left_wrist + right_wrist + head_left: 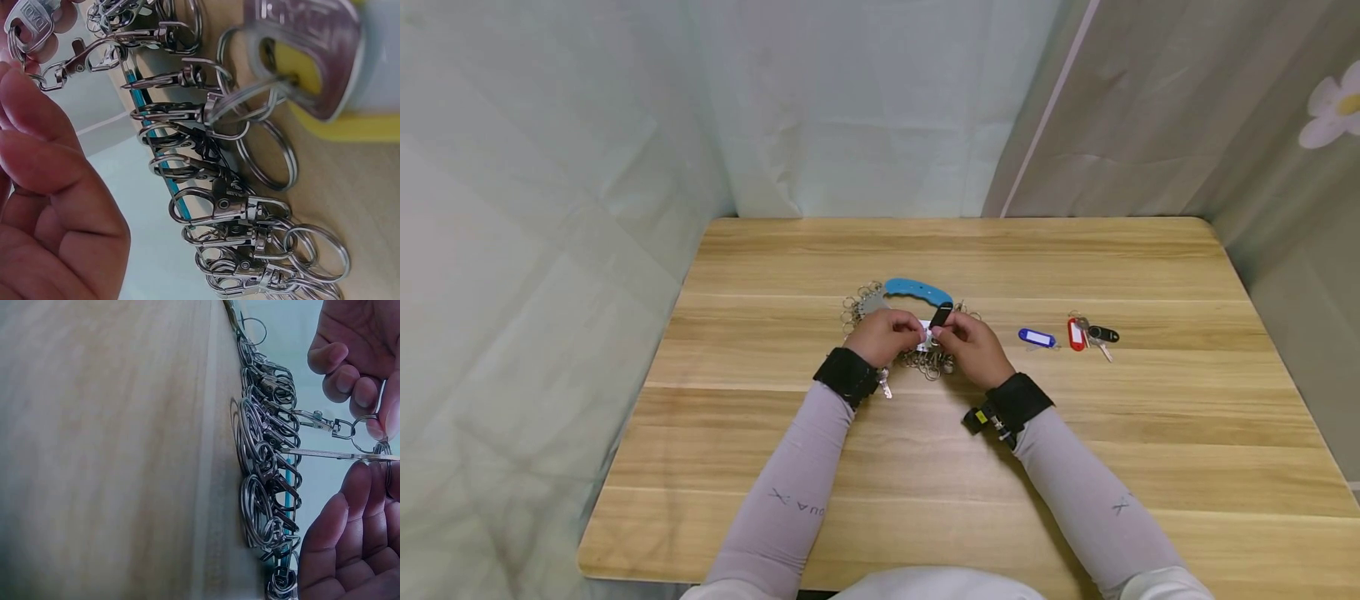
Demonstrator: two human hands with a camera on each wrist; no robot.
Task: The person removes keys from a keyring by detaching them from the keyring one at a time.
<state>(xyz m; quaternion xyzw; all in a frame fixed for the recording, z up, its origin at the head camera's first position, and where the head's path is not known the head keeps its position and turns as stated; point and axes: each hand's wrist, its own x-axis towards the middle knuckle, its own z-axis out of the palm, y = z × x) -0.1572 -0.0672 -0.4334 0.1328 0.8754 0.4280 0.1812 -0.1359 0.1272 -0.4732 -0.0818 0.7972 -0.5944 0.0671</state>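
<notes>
A key holder with a blue handle (917, 290) and a row of metal swivel clips (234, 209) with split rings lies beneath both hands. My left hand (883, 335) pinches the split ring (357, 434) of one clip, which is drawn away from the row. In my right hand (976, 348), the fingers hold a silver key (28, 25) beside that ring; a black key tag (940, 314) sticks up by them. Whether the key is threaded on the clip's ring, I cannot tell. Close to the left wrist hangs another key (312, 47) with a yellow tag (350, 128).
On the wooden table (1150, 467), to the right, lie a blue key tag (1037, 337), a red key tag (1076, 335) and a black tag (1103, 334) with keys. Curtains (880, 108) stand behind the table and along its sides.
</notes>
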